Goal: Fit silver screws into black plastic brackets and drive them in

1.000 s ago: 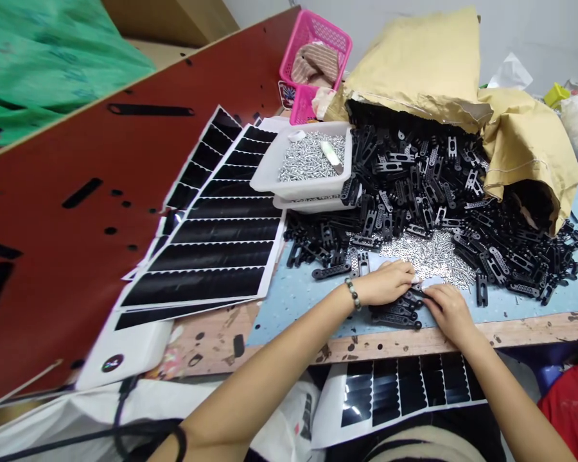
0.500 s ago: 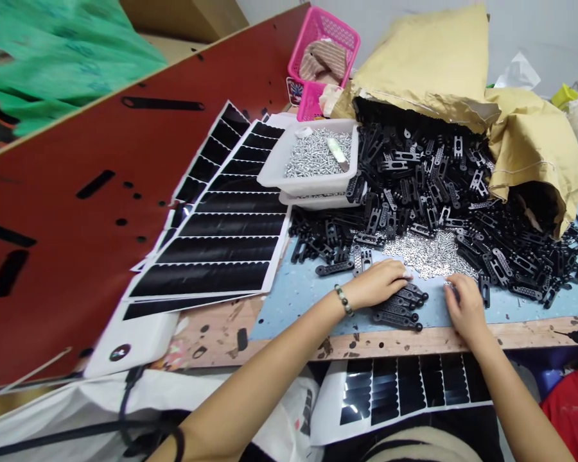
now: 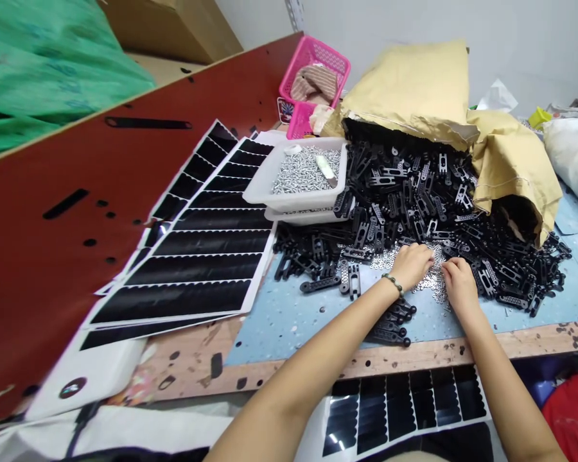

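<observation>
My left hand (image 3: 413, 264), with a beaded bracelet (image 3: 393, 283) at the wrist, is over a pile of small silver metal pieces (image 3: 432, 282). Its fingers are bent together at the pile, and anything in them is too small to make out. My right hand (image 3: 459, 285) is on the pile's right side, thumb and fingers pinched close; what they hold is also hidden. Several black plastic parts with ball ends (image 3: 390, 328) lie in a row below my left wrist. Behind both hands spreads a large heap of black plastic parts (image 3: 404, 192).
Left of the heap, a white tub (image 3: 255, 186) of silver screws is stacked on another. Black sticker sheets (image 3: 187, 269) lie beside a red board (image 3: 77, 256). Torn yellow paper sacks (image 3: 414, 83) and a pink basket (image 3: 289, 80) are at the back. The wooden table edge (image 3: 366, 366) runs in front.
My left hand has left the black ball-ended parts and moved right and forward onto the silver pieces. My right hand has stayed near the pile, now closer to the left. The view has shifted.
</observation>
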The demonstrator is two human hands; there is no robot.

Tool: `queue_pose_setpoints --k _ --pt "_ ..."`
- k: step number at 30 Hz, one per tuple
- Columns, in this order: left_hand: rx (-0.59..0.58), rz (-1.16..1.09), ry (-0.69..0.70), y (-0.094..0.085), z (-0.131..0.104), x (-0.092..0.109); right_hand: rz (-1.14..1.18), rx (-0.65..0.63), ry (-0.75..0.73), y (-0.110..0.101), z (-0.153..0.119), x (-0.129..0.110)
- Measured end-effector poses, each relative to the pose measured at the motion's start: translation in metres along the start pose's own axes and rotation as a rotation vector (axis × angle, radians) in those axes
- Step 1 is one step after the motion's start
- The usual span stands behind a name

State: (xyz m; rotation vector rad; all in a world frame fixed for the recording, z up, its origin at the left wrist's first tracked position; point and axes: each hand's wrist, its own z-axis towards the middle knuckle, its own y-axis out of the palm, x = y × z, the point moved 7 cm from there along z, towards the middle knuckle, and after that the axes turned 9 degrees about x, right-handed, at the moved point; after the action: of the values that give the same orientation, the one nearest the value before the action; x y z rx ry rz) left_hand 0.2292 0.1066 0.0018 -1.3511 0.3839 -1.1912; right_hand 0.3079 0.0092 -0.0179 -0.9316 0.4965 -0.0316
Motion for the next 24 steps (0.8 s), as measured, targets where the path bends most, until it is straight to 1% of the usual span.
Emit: queue_pose_setpoints --k 4,8,10,13,16,19,22,24 --pt "0.047 -0.108 -0.049 -0.008 0.001 -0.004 0.149 0.036 0.035 -0.007 0.002 0.003" --pt "0.093 -0.256 -0.136 -0.014 -0.003 -0.014 0.353 0.038 0.074 -0.014 0.001 -0.007" --pt "0.115 -0.323 -0.190 -0.017 -0.008 -0.023 0.453 -0.017 0.074 -0.012 -0.007 -0.021" --pt "0.138 -0.405 -0.246 -0.023 -0.015 -0.034 0.544 -0.155 0.042 -0.003 -0.024 -0.048" --pt "0.162 -0.456 -0.278 -0.031 -0.023 -0.038 0.502 -0.244 0.007 0.006 -0.039 -0.067" --pt "0.190 -0.469 -0.289 -0.045 -0.039 -0.037 0.370 -0.286 -0.118 0.010 -0.043 -0.080" --pt "0.183 -0.453 -0.251 -0.059 -0.066 -0.031 0.252 -0.304 -0.243 0.012 -0.042 -0.087" --pt "0.148 -0.402 -0.178 -0.063 -0.087 -0.024 0.222 -0.289 -0.274 0.012 -0.043 -0.089"
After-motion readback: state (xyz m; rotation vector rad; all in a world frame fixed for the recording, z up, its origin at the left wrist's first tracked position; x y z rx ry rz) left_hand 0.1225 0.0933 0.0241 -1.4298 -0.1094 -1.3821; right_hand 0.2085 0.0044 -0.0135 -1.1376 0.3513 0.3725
